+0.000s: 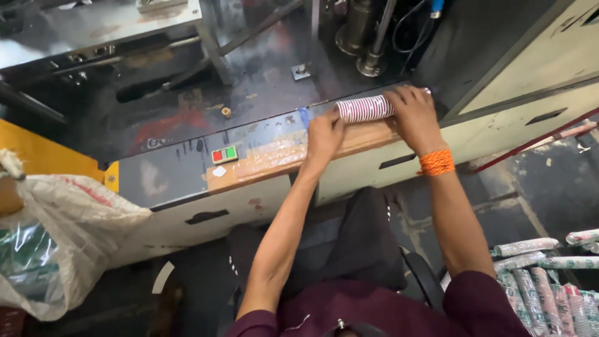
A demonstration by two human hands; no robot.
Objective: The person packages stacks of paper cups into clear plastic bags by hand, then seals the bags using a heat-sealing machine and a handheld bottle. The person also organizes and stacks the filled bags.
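Together, the left hand (pixel 324 134) and right hand (pixel 413 115) clasp a lying red-and-white striped paper-cup stack (pixel 365 108). Fingers curl around its ends on the tape-covered wooden ledge (pixel 262 163).

Both arms outstretched, left hand (pixel 324 134) and right hand (pixel 413 115) palm-down, fingers curled

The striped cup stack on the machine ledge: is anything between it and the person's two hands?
Nothing visible. The left hand presses against the near end of the striped cup stack, and the right hand lies over its far end. Both touch it directly as it lies sideways on the ledge.
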